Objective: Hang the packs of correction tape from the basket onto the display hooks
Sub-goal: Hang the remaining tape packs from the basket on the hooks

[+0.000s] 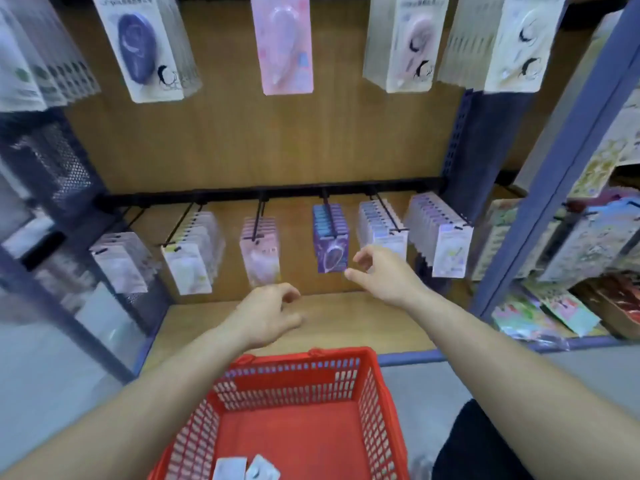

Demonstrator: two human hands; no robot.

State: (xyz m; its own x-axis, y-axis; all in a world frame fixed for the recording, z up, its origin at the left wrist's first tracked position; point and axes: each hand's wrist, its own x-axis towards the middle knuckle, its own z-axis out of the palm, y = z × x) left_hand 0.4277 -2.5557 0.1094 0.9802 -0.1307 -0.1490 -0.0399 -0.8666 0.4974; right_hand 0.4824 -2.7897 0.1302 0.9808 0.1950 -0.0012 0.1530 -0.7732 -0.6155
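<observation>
From where I sit, most of the job looks done. The lower row of hooks is well filled: pale, pink, purple and white bundles hang side by side off the black rail, and the row above carries larger packs. The red basket sits right below me, in front of the shelf, and its bottom is mostly bare red plastic. I can make out two loose packs lying at its near edge, partly cut off by the frame, so at least those are left to hang. Whether more lie out of view I cannot tell.

Neither hand carries anything. My right hand is stretched toward the purple bundle with its grip half open: thumb and forefinger spread apart, the other fingers loosely bent. The fingertips are just beside the lower right corner of the front purple pack, but the blur keeps me from saying whether they touch it. My left hand hovers over the shelf, between the basket and the pink bundle, fingers loosely curled round nothing, grip slack.

My guess is that the next step is a reach down into the basket for one of those two packs.
</observation>
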